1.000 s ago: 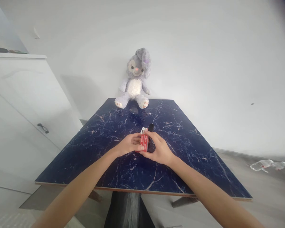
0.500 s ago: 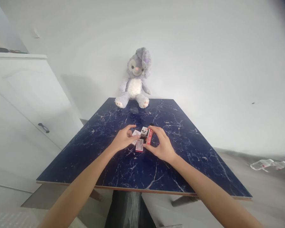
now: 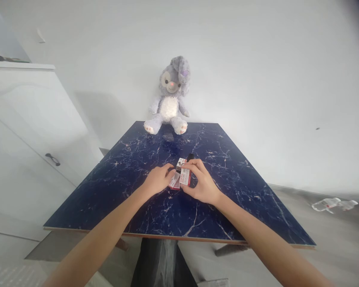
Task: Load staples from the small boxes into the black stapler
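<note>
"Two bare hands of ours are over the table (image 3: 92,195); what do we have in them?"

"In our right hand (image 3: 202,185) we have a small red-and-white box (image 3: 185,177). The thumb is at its near end and the fingertips at its far end, parted just enough to span it."

"And our left hand (image 3: 158,180)?"

"Its fingers are curled, thumb and forefinger a little apart, at a tilted pale packet (image 3: 175,179). We cannot tell whether they grip it or only touch it."

"Where do we find all this?"

"Near the middle of the blue, white-veined tabletop, well in from all four edges. Toward the far edge, just beside the red-and-white box, we see a white carton with dark print (image 3: 181,162). A black cylindrical thing (image 3: 190,156) shows past our right fingers, and a red-edged box (image 3: 175,188) lies on the near-edge side, partly covered by the packet."

"What else do we see?"

"A grey plush rabbit (image 3: 169,107) sits at the far edge, by the wall (image 3: 272,79). Off the left edge is a white cabinet (image 3: 26,131)."
</note>
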Motion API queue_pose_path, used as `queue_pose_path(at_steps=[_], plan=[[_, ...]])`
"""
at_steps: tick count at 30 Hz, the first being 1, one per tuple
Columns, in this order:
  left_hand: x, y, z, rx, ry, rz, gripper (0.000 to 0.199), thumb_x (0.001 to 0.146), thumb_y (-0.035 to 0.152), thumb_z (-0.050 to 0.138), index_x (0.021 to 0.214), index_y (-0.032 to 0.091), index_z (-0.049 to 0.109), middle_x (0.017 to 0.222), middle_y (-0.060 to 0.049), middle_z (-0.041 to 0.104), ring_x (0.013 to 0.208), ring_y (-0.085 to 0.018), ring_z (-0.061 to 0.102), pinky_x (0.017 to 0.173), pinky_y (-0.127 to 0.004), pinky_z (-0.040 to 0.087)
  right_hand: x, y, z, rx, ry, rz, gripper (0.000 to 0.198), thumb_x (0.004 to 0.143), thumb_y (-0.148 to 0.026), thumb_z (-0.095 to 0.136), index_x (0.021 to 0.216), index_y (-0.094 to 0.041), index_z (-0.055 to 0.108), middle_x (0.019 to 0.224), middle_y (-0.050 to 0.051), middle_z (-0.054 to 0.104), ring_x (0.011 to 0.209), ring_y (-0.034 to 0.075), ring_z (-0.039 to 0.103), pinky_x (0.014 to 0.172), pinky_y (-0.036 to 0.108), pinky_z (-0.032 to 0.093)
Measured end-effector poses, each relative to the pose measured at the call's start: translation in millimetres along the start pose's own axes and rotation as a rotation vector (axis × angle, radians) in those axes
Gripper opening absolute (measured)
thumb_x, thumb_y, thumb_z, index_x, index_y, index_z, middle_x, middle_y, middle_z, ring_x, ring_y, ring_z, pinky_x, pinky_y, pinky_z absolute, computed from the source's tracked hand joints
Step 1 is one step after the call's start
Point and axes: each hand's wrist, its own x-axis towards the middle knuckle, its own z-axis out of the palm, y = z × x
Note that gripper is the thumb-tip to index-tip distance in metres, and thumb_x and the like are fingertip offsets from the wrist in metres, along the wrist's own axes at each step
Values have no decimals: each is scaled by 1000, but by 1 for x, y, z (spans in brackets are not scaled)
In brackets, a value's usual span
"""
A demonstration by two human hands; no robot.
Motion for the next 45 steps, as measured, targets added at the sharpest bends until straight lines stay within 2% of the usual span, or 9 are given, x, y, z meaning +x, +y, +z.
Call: queue_pose_path(at_steps=[4,11,17,22,27,30,33,39,45], plan=[[0,1,-1,78,27,-44,35,97,46,45,109,24,68,77,-6,73,71,-25,68,69,-30,42,0,-1,0,0,-32,-11,63,78,-24,71,136,-26,47,127,13,51,122,30,52,103,49,50],[2,2,-4,-164,-43,-49,31,96,32,43,112,24,67,64,0,69,62,-20,65,66,-30,44,0,9,3,-176,-12,-71,70,80,-45,76,140,-24,45,131,12,60,131,37,43,109,60,40],[5,-3,-5,-276,11,-72,25,89,24,47,104,22,68,70,0,70,63,-18,64,67,-30,46,0,7,13,-249,-41,-80,52,84,-47,73,127,-25,54,126,12,64,136,39,40,111,64,35],[5,5,-8,-752,-52,-53,20,87,33,58,100,19,63,80,-3,69,63,-16,63,59,-29,50,-2,3,14,-168,66,-20,41,82,-48,74,109,-25,54,128,14,57,126,35,49,101,58,44],[-2,14,-12,-1038,-166,-6,35,83,33,71,112,18,58,85,-4,71,72,-18,68,70,-33,55,-3,-1,11,-70,34,-57,57,81,-39,73,129,-26,44,128,14,54,121,33,52,98,53,48],[-3,14,-12,-1021,-202,22,38,81,32,74,113,18,59,94,-7,72,82,-20,70,79,-37,56,-2,-3,9,-65,33,-65,67,82,-36,71,139,-26,39,129,14,54,121,32,52,101,53,46],[-1,14,-10,-876,-172,55,30,82,33,73,106,18,64,103,-8,72,97,-22,68,91,-38,53,-1,-4,7,-52,33,-63,61,82,-41,73,134,-28,44,125,12,57,119,32,54,100,54,47],[0,13,-10,-871,-210,6,35,84,37,69,112,18,62,100,-8,70,83,-20,67,72,-33,56,-1,2,7,-33,66,20,69,72,-50,82,126,-27,46,125,12,59,121,33,54,100,54,49],[2,9,-11,-827,-147,46,27,85,32,67,108,18,63,92,-4,68,85,-18,65,80,-33,54,-2,11,21,-115,49,23,69,70,-49,84,123,-25,48,125,13,62,129,36,48,104,58,45]])
